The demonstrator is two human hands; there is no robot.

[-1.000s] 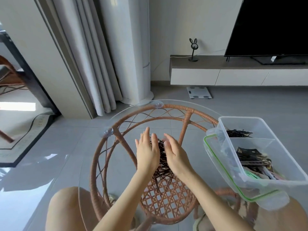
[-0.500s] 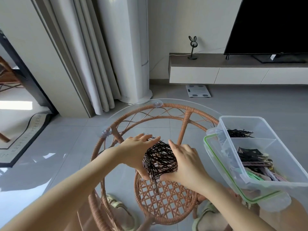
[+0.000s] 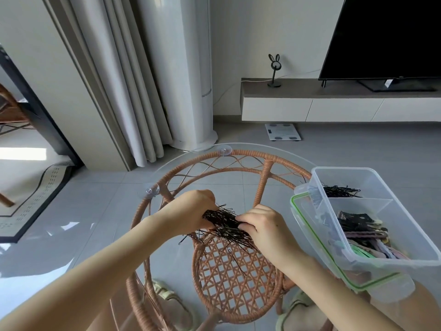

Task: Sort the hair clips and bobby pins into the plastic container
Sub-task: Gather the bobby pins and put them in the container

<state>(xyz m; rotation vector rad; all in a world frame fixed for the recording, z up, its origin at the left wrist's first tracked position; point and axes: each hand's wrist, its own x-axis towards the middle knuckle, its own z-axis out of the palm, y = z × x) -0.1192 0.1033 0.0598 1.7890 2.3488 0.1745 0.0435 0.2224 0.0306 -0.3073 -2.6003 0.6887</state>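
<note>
Home living room: TV [image 3: 386, 37] on low cabinet [image 3: 334, 108] far beyond right hand [image 3: 262, 228], floor-length curtains [image 3: 133, 80] beyond left hand [image 3: 191, 211], scale [image 3: 282, 131] on tiled floor [image 3: 358, 151] ahead, rug [image 3: 35, 199] far left, rattan table [image 3: 250, 152] beneath both.

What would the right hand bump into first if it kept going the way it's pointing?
The right hand points at the bobby pin bundle it grips; just beyond that it would probably meet the left hand, though depth is unclear.
</note>
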